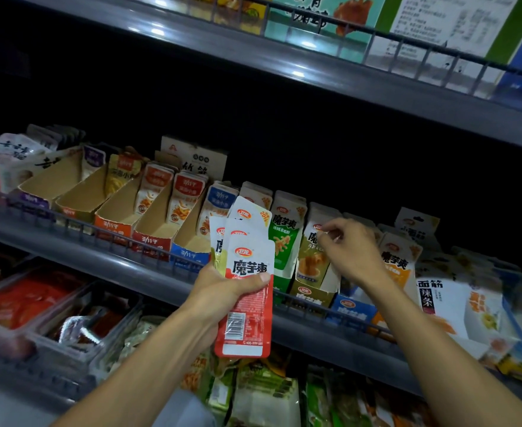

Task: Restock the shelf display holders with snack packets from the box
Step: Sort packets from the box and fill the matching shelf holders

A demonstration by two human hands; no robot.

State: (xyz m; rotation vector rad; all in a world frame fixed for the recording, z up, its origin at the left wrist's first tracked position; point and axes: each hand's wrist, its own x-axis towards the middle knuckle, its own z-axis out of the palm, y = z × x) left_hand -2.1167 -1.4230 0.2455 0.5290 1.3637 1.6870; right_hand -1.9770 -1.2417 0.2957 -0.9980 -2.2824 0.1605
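Note:
My left hand (222,294) grips a fanned bunch of red and white snack packets (247,272) in front of the middle shelf, thumb across the front one. My right hand (350,248) is raised to the olive display holder (310,295), its fingertips pinching the top edge of a packet (313,241) standing in it. A green holder (284,241) with green packets stands just left of it. Further left are several cardboard holders (158,223), some nearly empty. The box is not in view.
A wire rail (108,238) runs along the shelf's front edge. An upper shelf (315,69) with large packages hangs overhead. Right of my hand stand orange packets (396,263) and a white carton (456,309). Clear trays (31,303) of snacks fill the level below.

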